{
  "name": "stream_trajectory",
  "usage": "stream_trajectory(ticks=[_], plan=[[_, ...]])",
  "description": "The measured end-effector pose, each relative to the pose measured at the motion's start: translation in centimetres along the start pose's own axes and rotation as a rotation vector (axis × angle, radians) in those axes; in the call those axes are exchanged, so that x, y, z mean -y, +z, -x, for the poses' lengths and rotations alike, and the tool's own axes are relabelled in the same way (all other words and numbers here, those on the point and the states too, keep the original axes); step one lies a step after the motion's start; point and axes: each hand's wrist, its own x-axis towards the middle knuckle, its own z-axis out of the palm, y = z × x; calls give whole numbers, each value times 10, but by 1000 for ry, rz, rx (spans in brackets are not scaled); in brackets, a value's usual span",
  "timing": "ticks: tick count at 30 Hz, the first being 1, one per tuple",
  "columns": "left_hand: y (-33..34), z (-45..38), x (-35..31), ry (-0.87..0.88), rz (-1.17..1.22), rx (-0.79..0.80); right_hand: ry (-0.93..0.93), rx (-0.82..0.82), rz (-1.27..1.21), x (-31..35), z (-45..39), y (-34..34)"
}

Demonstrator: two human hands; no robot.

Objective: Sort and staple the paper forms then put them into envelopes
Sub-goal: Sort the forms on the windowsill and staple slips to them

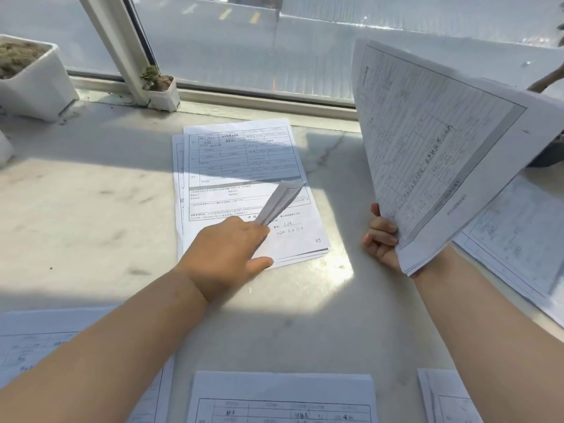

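From the head camera, two white planters stand on the window ledge at the back of the pale surface (91, 190): a large planter (33, 83) at far left filled with dry soil, and a small planter (163, 90) by the window frame (122, 47) holding a little succulent.

In the middle of the surface lies a stack of forms (244, 166), face up, its sheets slightly fanned at the left edge. The left hand (225, 251) rests over the stack's lower part, pinching a thin folded sheaf of paper (280, 201) that sticks up at a slant across the top form; the thumb is stretched out along the stack's bottom edge.

The right hand (381, 236) is raised off the surface, fingers curled round the lower corner of a thick bundle of forms (427, 141) held tilted up, hiding part of the window ledge behind it.

More printed sheets lie around: one pile at lower left (33, 340), one at bottom centre (283, 395), one at bottom right (442, 398), and one at right (518, 239) under the raised bundle.
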Motion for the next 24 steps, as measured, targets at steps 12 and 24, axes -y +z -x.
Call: stream_trajectory(ticks=[12, 24], plan=[[-12, -6, -10, 120, -197, 114, -178, -304, 56, 6, 0, 32], [-1, -3, -18, 88, 23, -100, -193, -374, 35, 3, 3, 43]])
